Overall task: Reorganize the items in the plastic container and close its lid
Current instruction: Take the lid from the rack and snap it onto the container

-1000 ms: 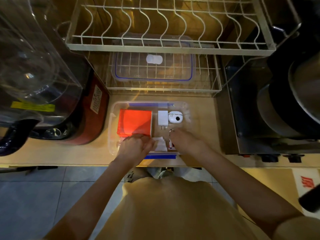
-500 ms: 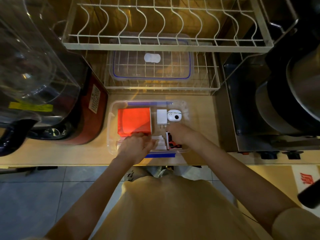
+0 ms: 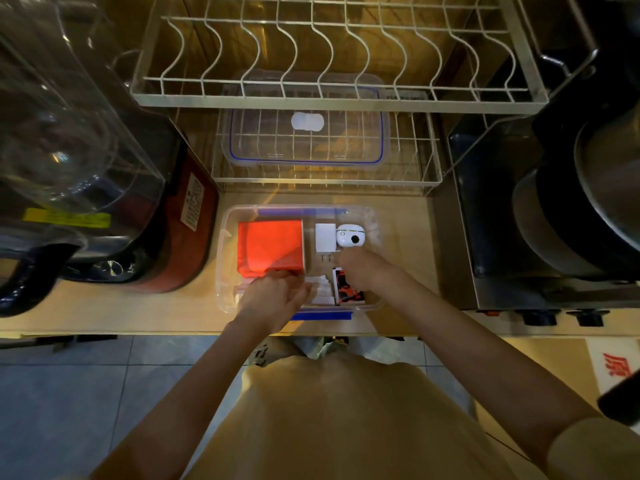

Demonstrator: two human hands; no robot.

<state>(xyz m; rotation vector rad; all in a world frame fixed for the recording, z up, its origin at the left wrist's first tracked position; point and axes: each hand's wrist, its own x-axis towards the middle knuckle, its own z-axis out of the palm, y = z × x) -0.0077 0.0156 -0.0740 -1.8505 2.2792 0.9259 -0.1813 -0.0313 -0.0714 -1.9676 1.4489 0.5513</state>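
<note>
The clear plastic container (image 3: pixel 224 258) with blue clips sits open on the wooden counter. Inside it lie a red box (image 3: pixel 270 245) at the left, a white plug charger (image 3: pixel 325 237) and a small white round device (image 3: pixel 350 235) at the far right. White paper packets (image 3: pixel 320 291) and a red-and-black patterned card (image 3: pixel 347 292) lie along the near side. My left hand (image 3: pixel 273 299) is curled at the near left, fingertips on the white packets. My right hand (image 3: pixel 363 271) hovers knuckles-up just below the charger, its fingers hidden. The clear lid (image 3: pixel 304 147) rests on the lower wire rack.
A two-tier wire dish rack (image 3: pixel 329 98) stands right behind the container. A red appliance with a clear jug (image 3: pixel 104 188) crowds the left. A steel unit holding dark pans (image 3: pixel 554 220) stands at the right. The counter edge (image 3: pixel 138 332) runs just below the container.
My right hand has moved away from me, off the patterned card and toward the charger. My left hand has stayed at the near left by the white packets.
</note>
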